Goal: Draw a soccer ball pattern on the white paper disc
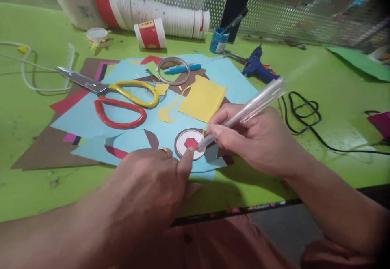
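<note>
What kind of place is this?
Probably a craft workspace: it has big metal scissors with one yellow and one red handle, a blue plastic glue gun, and sheets of light blue paper.

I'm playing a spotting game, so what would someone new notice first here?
Probably the big scissors, with one yellow and one red handle, lying mostly on light-blue paper left of the middle. Then the small white disc with a red hexagon, nearer the front, which the left hand touches while the right hand points a clear pen at it.
</note>
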A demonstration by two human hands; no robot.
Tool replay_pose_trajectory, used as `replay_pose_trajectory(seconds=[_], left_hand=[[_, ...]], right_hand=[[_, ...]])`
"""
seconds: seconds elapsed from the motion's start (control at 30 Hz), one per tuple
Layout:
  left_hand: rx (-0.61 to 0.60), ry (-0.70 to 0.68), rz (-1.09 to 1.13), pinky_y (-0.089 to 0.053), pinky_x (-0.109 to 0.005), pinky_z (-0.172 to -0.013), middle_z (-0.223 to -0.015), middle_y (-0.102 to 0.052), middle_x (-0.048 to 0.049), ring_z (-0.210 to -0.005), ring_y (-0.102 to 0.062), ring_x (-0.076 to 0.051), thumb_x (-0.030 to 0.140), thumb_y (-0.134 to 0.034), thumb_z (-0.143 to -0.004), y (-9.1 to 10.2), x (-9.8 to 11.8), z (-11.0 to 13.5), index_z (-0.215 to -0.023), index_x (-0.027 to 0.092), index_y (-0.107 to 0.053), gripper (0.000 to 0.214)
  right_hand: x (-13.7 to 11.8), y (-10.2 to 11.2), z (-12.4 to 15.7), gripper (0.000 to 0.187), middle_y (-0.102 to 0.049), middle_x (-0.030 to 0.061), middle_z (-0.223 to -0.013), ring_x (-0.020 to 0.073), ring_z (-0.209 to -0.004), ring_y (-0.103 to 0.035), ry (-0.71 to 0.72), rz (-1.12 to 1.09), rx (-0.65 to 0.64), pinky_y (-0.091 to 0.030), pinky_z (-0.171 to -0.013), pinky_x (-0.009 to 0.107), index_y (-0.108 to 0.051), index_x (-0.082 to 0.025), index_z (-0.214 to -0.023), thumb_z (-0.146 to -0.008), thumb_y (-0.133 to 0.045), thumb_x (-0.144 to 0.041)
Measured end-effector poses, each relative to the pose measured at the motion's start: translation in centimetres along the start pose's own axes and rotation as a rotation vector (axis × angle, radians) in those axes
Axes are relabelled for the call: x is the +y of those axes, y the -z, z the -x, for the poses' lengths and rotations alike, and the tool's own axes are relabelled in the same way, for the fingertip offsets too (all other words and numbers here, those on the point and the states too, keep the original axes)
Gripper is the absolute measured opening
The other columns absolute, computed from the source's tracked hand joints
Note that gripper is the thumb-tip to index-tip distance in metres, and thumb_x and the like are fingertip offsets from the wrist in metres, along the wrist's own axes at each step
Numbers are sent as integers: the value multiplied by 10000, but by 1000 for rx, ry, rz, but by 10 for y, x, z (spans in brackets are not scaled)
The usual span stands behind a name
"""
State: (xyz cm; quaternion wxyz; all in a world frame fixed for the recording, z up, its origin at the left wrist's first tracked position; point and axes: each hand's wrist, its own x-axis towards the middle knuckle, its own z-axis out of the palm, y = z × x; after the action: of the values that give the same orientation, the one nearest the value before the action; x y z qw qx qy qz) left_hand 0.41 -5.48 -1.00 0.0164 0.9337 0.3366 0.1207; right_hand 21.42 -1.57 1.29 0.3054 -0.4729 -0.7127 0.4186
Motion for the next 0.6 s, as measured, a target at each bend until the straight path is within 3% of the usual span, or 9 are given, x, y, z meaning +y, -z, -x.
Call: replay_pose_trajectory(seconds=[0.27,0.47,0.6], left_hand=[[4,-92,-124,-389,-318,-378,-575,-614,-17,-437,-540,-190,220,-639,-827,-1,-1,0,-1157,-5,-626,400],[-32,-63,-116,-409,-318,-402,-602,-631,-11,-465,-568,-192,221,-621,-848,-2,-1,-2,-1165,34,-628,368],[-17,-59,-120,-390,-320,-387,-570,-617,-3,-447,-552,-188,246,-664,-827,-1,-1,0,-1191,-11,-608,449]], right_hand=[[1,1,1,134,-578,-64,-560,66,-455,-524,1,-13,-7,-413,-441,198,-625,-181,-737,-864,-605,-146],[2,1,0,131,-594,-62,-572,68,-450,-531,-13,-39,-16,-422,-437,199,-620,-186,-741,-858,-597,-130],[2,0,-1,130,-600,-56,-574,73,-455,-536,-7,-39,-23,-425,-438,203,-619,-185,-745,-869,-596,-152]])
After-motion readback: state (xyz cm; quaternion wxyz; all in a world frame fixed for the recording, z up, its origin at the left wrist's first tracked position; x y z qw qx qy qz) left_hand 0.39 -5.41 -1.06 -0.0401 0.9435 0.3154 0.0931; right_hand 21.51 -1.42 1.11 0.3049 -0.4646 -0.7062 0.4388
